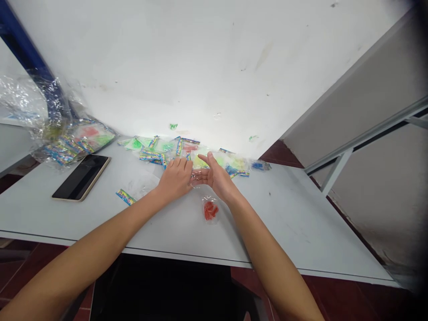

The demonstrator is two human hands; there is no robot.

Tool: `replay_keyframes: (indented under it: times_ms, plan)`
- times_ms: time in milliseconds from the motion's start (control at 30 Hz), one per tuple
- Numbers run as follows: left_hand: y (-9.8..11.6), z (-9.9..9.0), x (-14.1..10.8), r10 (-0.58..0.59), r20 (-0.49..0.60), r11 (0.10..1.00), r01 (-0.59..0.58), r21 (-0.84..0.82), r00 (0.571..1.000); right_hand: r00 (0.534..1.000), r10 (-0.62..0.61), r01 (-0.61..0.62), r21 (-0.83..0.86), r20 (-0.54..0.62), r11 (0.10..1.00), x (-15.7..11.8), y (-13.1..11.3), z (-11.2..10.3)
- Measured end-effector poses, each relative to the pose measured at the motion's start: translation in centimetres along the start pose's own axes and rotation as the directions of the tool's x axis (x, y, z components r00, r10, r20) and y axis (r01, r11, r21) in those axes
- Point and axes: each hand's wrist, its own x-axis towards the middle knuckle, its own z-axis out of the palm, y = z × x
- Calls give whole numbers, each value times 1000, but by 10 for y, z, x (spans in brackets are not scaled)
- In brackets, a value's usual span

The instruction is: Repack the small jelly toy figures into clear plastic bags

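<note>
My left hand (pixel 175 179) lies palm down with its fingertips on a clear plastic packet (pixel 198 177). My right hand (pixel 216 174) faces it from the other side, its fingers against the same plastic and its thumb raised. Whether the right hand grips the plastic, I cannot tell. Just beyond both hands is a heap of small plastic packets (pixel 167 153) with colourful printed strips and green, yellow and red contents. Nearer me, a small clear bag of red pieces (pixel 210 210) lies below my right hand. A printed strip on clear plastic (pixel 129 194) lies to the left of my left hand.
A black smartphone (pixel 81 177) lies on the white table (pixel 277 209), left of the heap. Behind it, a second pile of packets (pixel 78 142) sits beneath a crumpled clear plastic bag (pixel 25 100). A white wall (pixel 187 62) rises behind, with a metal frame (pixel 364 142) at right.
</note>
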Motion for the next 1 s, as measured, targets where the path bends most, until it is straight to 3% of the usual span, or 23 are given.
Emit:
replay_keyframes:
  times_ms: [167,533,767,1000]
  plan:
    - [6,-1,0,76,-15,997,-75,26,997,996,41,-42,17,73,999,-2,-2,6]
    - [4,-2,-1,-8,27,1000,9,-27,1000,993,11,-3,-69,117,998,-2,-3,3]
    - [3,2,-1,-37,99,972,59,-227,994,982,-14,32,-92,188,995,-5,-4,2]
    - [3,2,-1,-108,134,961,138,-241,985,991,-9,25,-116,133,993,-7,-9,-1]
